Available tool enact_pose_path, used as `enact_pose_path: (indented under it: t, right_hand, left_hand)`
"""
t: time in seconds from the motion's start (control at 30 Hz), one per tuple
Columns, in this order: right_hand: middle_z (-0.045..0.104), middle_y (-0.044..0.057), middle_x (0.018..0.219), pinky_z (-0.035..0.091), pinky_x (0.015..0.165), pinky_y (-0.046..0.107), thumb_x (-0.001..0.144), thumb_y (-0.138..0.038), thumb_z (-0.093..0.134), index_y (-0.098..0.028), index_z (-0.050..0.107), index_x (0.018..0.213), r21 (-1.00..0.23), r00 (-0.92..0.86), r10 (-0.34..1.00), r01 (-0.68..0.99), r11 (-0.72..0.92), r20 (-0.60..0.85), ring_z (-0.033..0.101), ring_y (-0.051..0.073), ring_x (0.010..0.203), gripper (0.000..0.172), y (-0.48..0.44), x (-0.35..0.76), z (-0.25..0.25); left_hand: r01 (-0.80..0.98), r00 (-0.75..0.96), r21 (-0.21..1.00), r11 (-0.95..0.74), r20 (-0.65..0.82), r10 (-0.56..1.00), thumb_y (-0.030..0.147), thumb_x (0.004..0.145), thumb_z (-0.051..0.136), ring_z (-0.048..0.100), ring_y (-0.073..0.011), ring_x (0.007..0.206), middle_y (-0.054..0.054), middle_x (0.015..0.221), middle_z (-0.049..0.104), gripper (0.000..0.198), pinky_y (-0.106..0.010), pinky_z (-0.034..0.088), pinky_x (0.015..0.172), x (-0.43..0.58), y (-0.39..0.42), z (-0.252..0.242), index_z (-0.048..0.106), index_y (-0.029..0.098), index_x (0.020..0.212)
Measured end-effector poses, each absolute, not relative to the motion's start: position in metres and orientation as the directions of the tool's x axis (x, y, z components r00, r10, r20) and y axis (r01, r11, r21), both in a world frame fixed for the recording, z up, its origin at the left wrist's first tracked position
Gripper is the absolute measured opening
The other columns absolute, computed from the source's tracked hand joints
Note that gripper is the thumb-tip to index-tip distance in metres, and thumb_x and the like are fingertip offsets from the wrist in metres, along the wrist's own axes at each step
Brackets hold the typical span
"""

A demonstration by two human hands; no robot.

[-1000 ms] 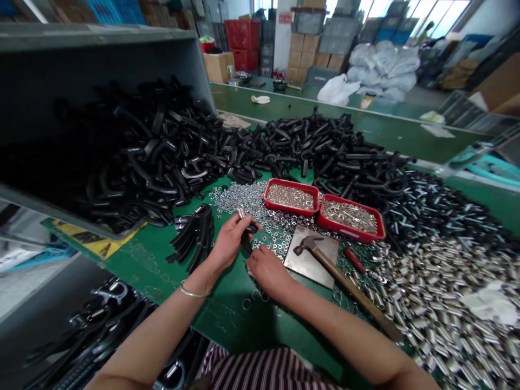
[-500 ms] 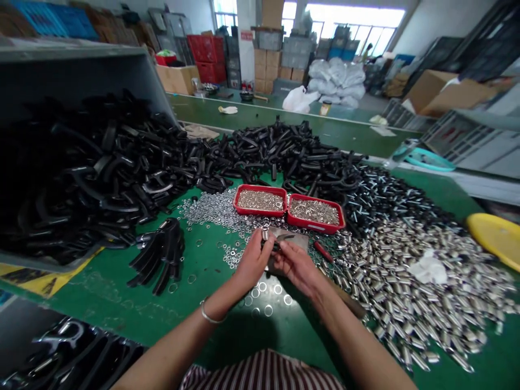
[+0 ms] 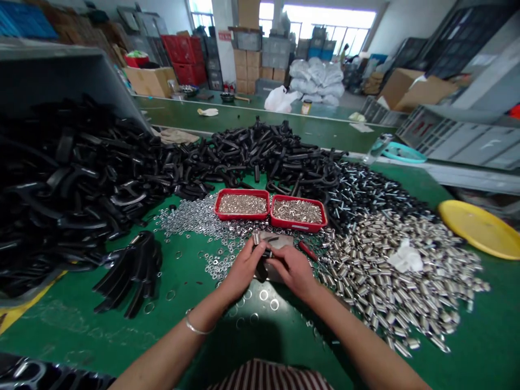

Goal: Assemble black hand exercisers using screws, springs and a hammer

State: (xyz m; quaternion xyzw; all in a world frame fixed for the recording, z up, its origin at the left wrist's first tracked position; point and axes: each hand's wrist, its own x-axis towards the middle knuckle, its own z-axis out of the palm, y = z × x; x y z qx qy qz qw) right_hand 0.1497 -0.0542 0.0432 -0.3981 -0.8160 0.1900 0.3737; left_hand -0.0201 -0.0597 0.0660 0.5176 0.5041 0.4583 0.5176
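Beyond left hand (image 3: 242, 269) and right hand (image 3: 295, 271) pinching a black part (image 3: 263, 261), red trays (image 3: 242, 190) hold silver fasteners (image 3: 244, 204).

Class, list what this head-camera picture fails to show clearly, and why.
- Head view: small part between left hand and right hand, shape hidden inside their grip.
- Head view: metal plate, mostly covered by both hands.
- Head view: pieces in red trays, too small to identify.

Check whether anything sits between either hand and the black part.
Nothing visible does. The left hand grips the black part, which has a metal sleeve at its top. The right hand pinches its other side, above the plate.
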Motion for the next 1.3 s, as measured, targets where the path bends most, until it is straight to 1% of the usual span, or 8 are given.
enact_pose_path:
  t: [0.17,0.27,0.4,0.63,0.73,0.8,0.93,1.3]
  right_hand:
    - [0.069,0.008,0.110,0.052,0.089,0.036,0.101,-0.033,0.048,-0.024,0.055,0.129,-0.565,-0.481,0.822,0.603,0.563,0.306,0.064,0.022,0.099,0.031,-0.043,0.194,0.044]
    - [0.065,0.011,0.102,0.050,0.088,0.039,0.099,-0.026,0.046,-0.018,0.060,0.112,-0.419,-0.178,0.920,0.848,0.323,0.349,0.060,0.024,0.097,0.021,-0.022,0.252,0.039]
    - [0.060,0.017,0.103,0.045,0.091,0.045,0.093,-0.016,0.047,-0.012,0.060,0.109,-0.189,0.022,0.915,0.980,0.059,0.402,0.054,0.030,0.102,0.021,0.008,0.323,0.028]
    - [0.061,0.014,0.097,0.047,0.083,0.040,0.086,-0.014,0.055,-0.016,0.063,0.098,-0.135,-0.111,0.955,0.979,0.153,0.277,0.057,0.028,0.095,0.015,0.033,0.356,0.029]
    - [0.062,0.017,0.105,0.046,0.089,0.044,0.091,-0.025,0.055,-0.015,0.062,0.107,-0.238,-0.110,0.931,0.950,0.202,0.348,0.058,0.030,0.100,0.020,0.023,0.346,0.047]
    - [0.064,0.014,0.107,0.048,0.088,0.045,0.093,-0.033,0.056,-0.018,0.059,0.118,-0.443,-0.038,0.920,0.868,0.225,0.391,0.062,0.028,0.097,0.029,0.005,0.322,0.061]
    - [0.069,0.007,0.103,0.054,0.081,0.039,0.092,-0.038,0.061,-0.024,0.057,0.116,-0.878,0.020,0.978,0.445,0.176,0.206,0.068,0.022,0.088,0.028,-0.033,0.242,0.082]
    - [0.070,0.007,0.104,0.056,0.077,0.037,0.091,-0.038,0.062,-0.024,0.057,0.107,-0.959,-0.147,0.985,0.250,0.129,0.094,0.070,0.021,0.083,0.021,-0.044,0.170,0.073]
  left_hand:
    - [-0.418,0.164,0.867,0.270,-0.221,0.961,0.045,0.087,0.064,0.060,-0.0163,0.079,-0.003,0.088,0.064,0.028,-0.028,0.048,0.074,0.000,-0.036,0.042,0.060,0.018,0.093]
    - [-0.576,0.172,0.758,0.306,-0.253,0.952,0.041,0.080,0.072,0.058,-0.0129,0.068,-0.004,0.082,0.064,0.030,-0.027,0.048,0.067,0.011,-0.016,0.032,0.058,0.016,0.087]
    - [-0.606,0.180,0.736,0.300,-0.241,0.954,0.039,0.078,0.075,0.058,-0.0121,0.065,-0.003,0.079,0.065,0.030,-0.029,0.051,0.067,0.015,0.001,0.023,0.058,0.015,0.085]
    - [-0.547,0.194,0.792,0.271,-0.195,0.961,0.046,0.082,0.069,0.060,-0.0124,0.068,-0.002,0.079,0.064,0.034,-0.028,0.052,0.071,0.020,0.010,0.020,0.058,0.015,0.089]
    - [-0.532,0.217,0.802,0.271,-0.180,0.959,0.048,0.083,0.066,0.058,-0.0119,0.068,-0.001,0.079,0.062,0.035,-0.030,0.052,0.074,0.021,0.012,0.023,0.056,0.015,0.089]
    - [-0.508,0.222,0.817,0.272,-0.181,0.958,0.050,0.083,0.065,0.058,-0.0122,0.069,-0.001,0.079,0.062,0.036,-0.031,0.053,0.076,0.022,0.011,0.025,0.056,0.015,0.090]
    - [-0.508,0.215,0.815,0.278,-0.193,0.958,0.049,0.084,0.064,0.058,-0.0129,0.072,-0.002,0.083,0.063,0.034,-0.029,0.051,0.074,0.022,0.001,0.030,0.057,0.016,0.091]
    - [-0.308,0.131,0.929,0.206,-0.173,0.976,0.054,0.091,0.053,0.064,-0.0184,0.082,-0.005,0.092,0.065,0.035,-0.031,0.052,0.078,-0.001,-0.021,0.048,0.057,0.019,0.096]
